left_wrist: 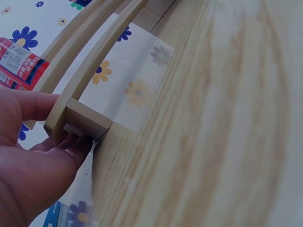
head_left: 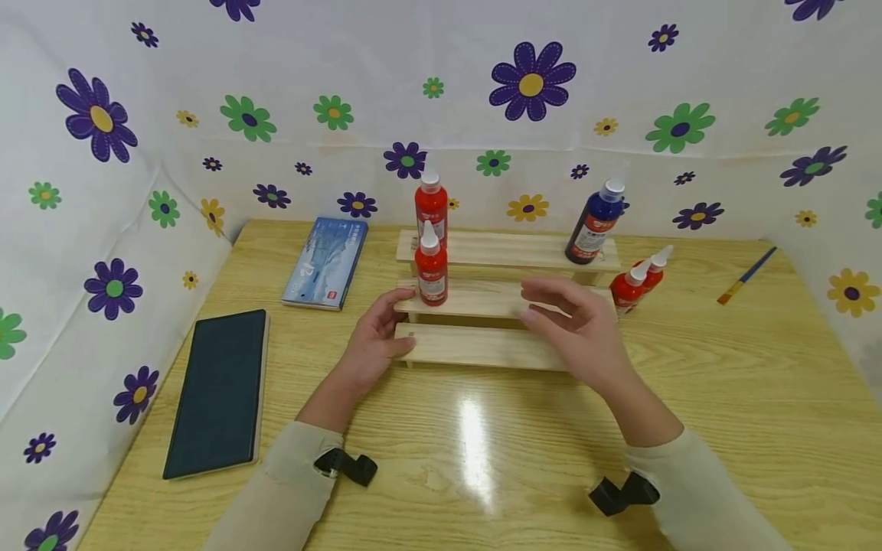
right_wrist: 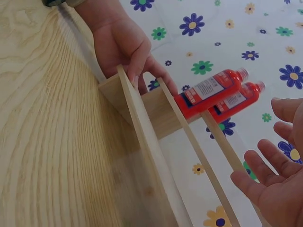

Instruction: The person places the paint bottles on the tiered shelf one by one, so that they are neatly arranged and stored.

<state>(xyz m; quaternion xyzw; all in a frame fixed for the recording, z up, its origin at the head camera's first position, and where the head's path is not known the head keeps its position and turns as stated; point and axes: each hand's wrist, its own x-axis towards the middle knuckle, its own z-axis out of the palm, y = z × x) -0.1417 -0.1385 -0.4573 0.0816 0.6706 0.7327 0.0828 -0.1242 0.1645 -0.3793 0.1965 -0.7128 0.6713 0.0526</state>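
Note:
A three-step wooden rack (head_left: 475,344) stands near the back of the table. My left hand (head_left: 372,344) grips its left end, with the thumb on the lowest step and fingers around the side, as the left wrist view also shows. My right hand (head_left: 582,329) hovers over the rack's right part, fingers spread and relaxed, holding nothing. On the middle step at left is a red paint bottle (head_left: 432,279); a second red bottle (head_left: 431,200) stands behind it on the top step. At the top step's right end stands a dark blue paint bottle (head_left: 594,229).
Two more red bottles (head_left: 625,291) stand on the table at the rack's right. Farther right lies a paintbrush (head_left: 747,274). At left are a blue box (head_left: 325,262) and a dark notebook (head_left: 217,394). Flowered cloth (head_left: 386,92) bounds the table's back and sides.

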